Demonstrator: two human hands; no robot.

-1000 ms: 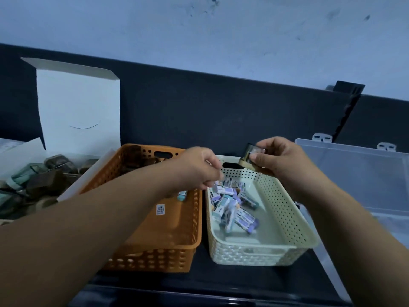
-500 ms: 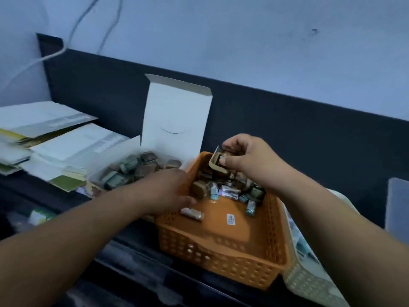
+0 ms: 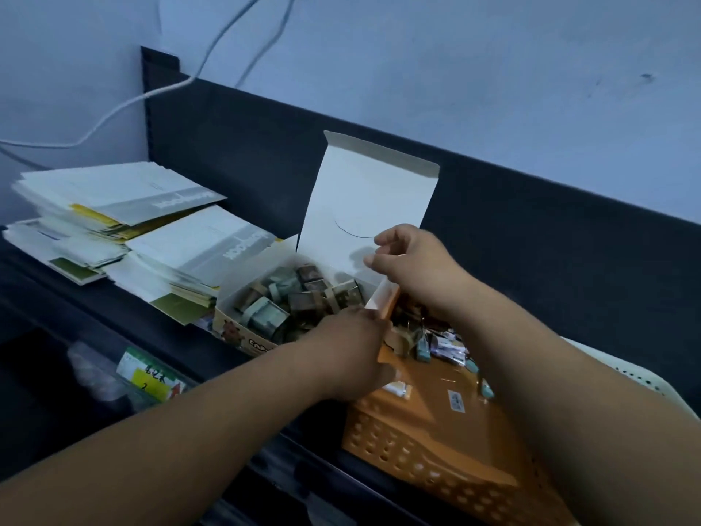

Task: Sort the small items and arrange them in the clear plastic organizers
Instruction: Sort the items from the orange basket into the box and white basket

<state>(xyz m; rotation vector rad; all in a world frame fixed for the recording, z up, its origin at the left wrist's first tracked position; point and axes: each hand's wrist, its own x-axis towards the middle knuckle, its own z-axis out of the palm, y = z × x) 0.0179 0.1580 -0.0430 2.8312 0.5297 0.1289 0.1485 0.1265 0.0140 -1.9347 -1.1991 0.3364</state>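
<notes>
An open cardboard box [image 3: 233,330] holds several small brown and green wrapped items [image 3: 265,313]; its white lid [image 3: 370,191] stands upright. To its right sits an orange basket [image 3: 436,461] with several small packets [image 3: 440,349] at its far end. My right hand [image 3: 411,269] hovers over the box's right end, thumb and finger slightly apart, and I see nothing between them. My left hand [image 3: 351,353] lies palm down across the orange basket's left rim. Its fingers are hidden, close to a small brown item [image 3: 404,339].
Stacks of papers and booklets [image 3: 125,222] lie left of the box on the dark shelf. A labelled clear packet [image 3: 148,375] sits on a lower level at the left. A white basket's corner [image 3: 637,377] shows at the right. Cables hang on the wall behind.
The view swung left from the white basket to the box. My right hand carried a small brown item over the orange basket to the box and no longer shows it. My left hand moved into the orange basket.
</notes>
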